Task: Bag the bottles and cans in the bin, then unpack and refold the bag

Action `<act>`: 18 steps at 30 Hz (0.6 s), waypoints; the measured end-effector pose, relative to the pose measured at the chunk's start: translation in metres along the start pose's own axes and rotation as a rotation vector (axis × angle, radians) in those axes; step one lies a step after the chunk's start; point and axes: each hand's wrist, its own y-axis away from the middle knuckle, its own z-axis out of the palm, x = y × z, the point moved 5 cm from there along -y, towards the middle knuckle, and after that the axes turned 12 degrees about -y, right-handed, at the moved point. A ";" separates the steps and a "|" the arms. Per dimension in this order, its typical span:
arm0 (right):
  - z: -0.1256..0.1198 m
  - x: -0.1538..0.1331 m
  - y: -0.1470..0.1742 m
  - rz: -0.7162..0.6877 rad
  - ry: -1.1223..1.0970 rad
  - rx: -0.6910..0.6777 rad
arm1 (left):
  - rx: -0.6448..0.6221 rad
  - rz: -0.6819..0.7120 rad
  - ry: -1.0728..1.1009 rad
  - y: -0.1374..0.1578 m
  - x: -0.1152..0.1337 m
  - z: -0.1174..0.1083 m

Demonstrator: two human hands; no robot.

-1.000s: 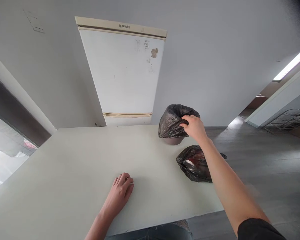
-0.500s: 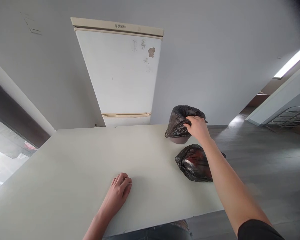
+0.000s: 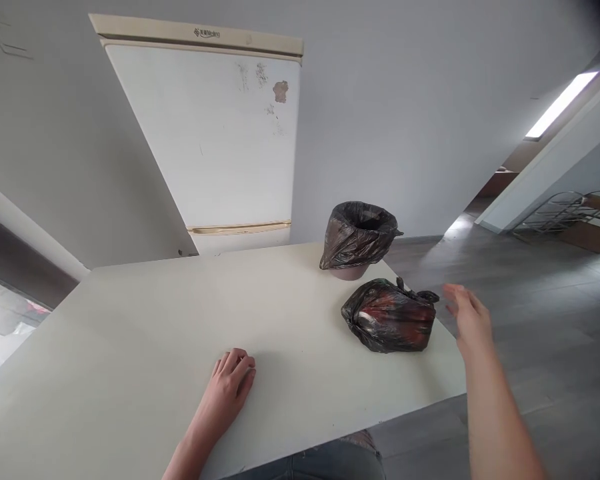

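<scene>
My left hand rests on the white tabletop with its fingers curled in, and no object shows in it. Off the table's right edge hangs my right hand, fingers stretched out and slightly blurred, with nothing held. Just left of its fingertips lies a tied black plastic bag, on its side, with something red showing through the thin film. Behind that bag stands a small bin near the table's far right corner. A black bin liner is folded over the bin's rim, its mouth open.
Beyond the table a white fridge stands against the grey wall. Grey floor runs along the right side, with a metal rack farther off. My legs in jeans are at the table's front edge.
My right hand has let go of the bin liner's rim and moved right and toward me, beside the tied bag. My left hand stays on the table. The view has shifted slightly.
</scene>
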 end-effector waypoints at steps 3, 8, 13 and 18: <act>0.001 0.038 0.006 0.325 -0.285 -0.133 | -0.003 -0.006 0.002 -0.001 0.000 0.000; 0.030 0.040 0.029 0.539 -0.533 -0.274 | 0.001 -0.010 -0.002 -0.002 0.001 -0.002; 0.062 0.018 0.049 0.563 -0.546 -0.314 | 0.001 -0.008 -0.010 -0.002 0.003 -0.003; 0.111 -0.001 0.089 0.526 -0.575 -0.473 | -0.008 -0.030 0.017 0.001 0.001 0.000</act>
